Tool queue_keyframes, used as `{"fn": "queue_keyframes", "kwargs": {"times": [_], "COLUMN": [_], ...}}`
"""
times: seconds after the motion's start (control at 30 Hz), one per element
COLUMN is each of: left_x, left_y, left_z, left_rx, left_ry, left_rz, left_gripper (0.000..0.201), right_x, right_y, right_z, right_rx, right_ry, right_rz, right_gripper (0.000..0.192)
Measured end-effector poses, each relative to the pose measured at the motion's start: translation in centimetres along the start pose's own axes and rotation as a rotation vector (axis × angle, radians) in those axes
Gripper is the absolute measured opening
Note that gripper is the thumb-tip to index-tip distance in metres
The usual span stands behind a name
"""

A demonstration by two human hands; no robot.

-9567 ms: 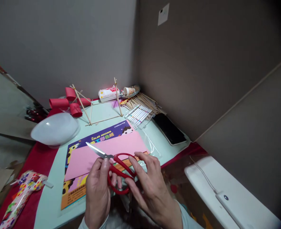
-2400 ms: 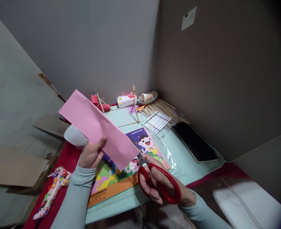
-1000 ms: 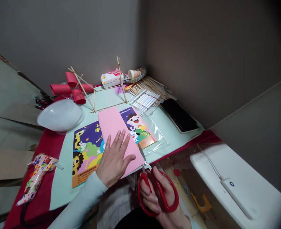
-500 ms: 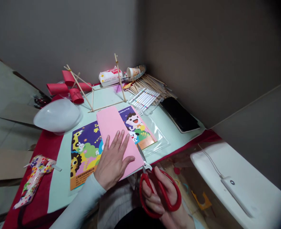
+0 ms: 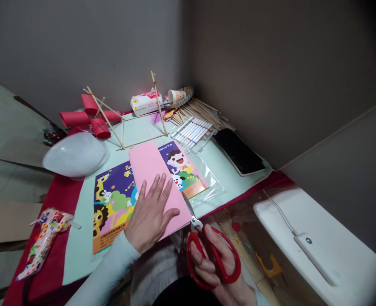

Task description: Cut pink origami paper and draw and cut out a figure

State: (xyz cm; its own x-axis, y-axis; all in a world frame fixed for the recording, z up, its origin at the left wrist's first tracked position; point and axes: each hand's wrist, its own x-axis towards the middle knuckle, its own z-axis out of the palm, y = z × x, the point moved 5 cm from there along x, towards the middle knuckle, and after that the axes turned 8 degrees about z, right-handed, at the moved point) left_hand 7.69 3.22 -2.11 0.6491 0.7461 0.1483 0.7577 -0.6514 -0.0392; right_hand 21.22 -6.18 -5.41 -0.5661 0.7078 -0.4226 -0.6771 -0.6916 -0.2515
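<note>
My left hand [image 5: 151, 212] lies flat with spread fingers on a folded strip of pink paper [image 5: 145, 163]. Beneath the paper is a colourful craft-paper pack [image 5: 109, 212] with cartoon animals on its cover. My right hand [image 5: 221, 259] grips red-handled scissors [image 5: 235, 250], fingers through the loops. Their partly opened blades are at the lower right edge of the pink paper, one blade over its side; whether they bite into it I cannot tell.
A glue gun [image 5: 44, 240] lies at the left, below a white bowl-like piece [image 5: 75, 155]. Behind stand red paper tubes [image 5: 100, 128] and a stick frame [image 5: 142, 141]. Markers [image 5: 192, 131], wooden sticks [image 5: 203, 112], a tissue pack [image 5: 146, 102], a paper cup [image 5: 175, 97] and a black tablet [image 5: 239, 151] are further back.
The whole view has shifted very slightly. Both hands, the paper and the scissors keep almost the same positions relative to each other.
</note>
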Motion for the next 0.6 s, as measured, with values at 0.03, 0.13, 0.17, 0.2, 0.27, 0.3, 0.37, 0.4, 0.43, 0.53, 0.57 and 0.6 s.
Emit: {"fn": "queue_keyframes", "kwargs": {"times": [0.03, 0.13, 0.17, 0.2, 0.27, 0.3, 0.37, 0.4, 0.43, 0.53, 0.57, 0.6], "left_x": [0.00, -0.03, -0.05, -0.07, -0.10, -0.11, -0.09, -0.08, -0.07, -0.06, -0.07, -0.09], "left_y": [0.02, 0.08, 0.09, 0.09, 0.07, 0.06, 0.02, 0.01, 0.00, -0.03, -0.04, -0.05], "left_z": [-0.01, -0.03, -0.03, -0.05, -0.06, -0.07, -0.05, -0.04, -0.02, 0.00, 0.01, 0.01], "left_rx": [0.001, 0.009, 0.011, 0.013, 0.013, 0.011, 0.007, 0.006, 0.004, -0.007, -0.014, -0.024], "left_ry": [0.001, -0.001, -0.003, -0.002, -0.003, -0.003, -0.004, -0.004, -0.004, -0.001, 0.000, 0.000], "left_rz": [0.000, -0.001, 0.000, -0.001, 0.001, 0.002, 0.003, 0.004, 0.004, 0.003, 0.003, 0.001], "left_gripper": [0.073, 0.073, 0.074, 0.073, 0.073, 0.073, 0.073, 0.073, 0.073, 0.073, 0.073, 0.073], "right_x": [-0.10, -0.20, -0.18, -0.15, -0.02, 0.07, 0.30, 0.43, 0.54, 0.63, 0.55, 0.41], "right_y": [-0.02, -0.03, 0.00, 0.05, 0.16, 0.19, 0.24, 0.27, 0.30, 0.32, 0.32, 0.28], "right_z": [0.06, 0.18, 0.21, 0.25, 0.33, 0.39, 0.52, 0.55, 0.59, 0.63, 0.72, 0.84], "right_rx": [-0.013, -0.063, -0.082, -0.101, -0.135, -0.152, -0.185, -0.196, -0.203, -0.226, -0.243, -0.264], "right_ry": [0.007, 0.032, 0.033, 0.030, 0.014, 0.003, -0.018, -0.024, -0.030, -0.029, -0.032, -0.031], "right_rz": [-0.012, -0.051, -0.055, -0.053, -0.037, -0.029, -0.017, -0.013, -0.010, -0.019, -0.022, -0.028], "right_gripper": [0.045, 0.046, 0.047, 0.049, 0.052, 0.054, 0.057, 0.057, 0.058, 0.058, 0.058, 0.057]}}
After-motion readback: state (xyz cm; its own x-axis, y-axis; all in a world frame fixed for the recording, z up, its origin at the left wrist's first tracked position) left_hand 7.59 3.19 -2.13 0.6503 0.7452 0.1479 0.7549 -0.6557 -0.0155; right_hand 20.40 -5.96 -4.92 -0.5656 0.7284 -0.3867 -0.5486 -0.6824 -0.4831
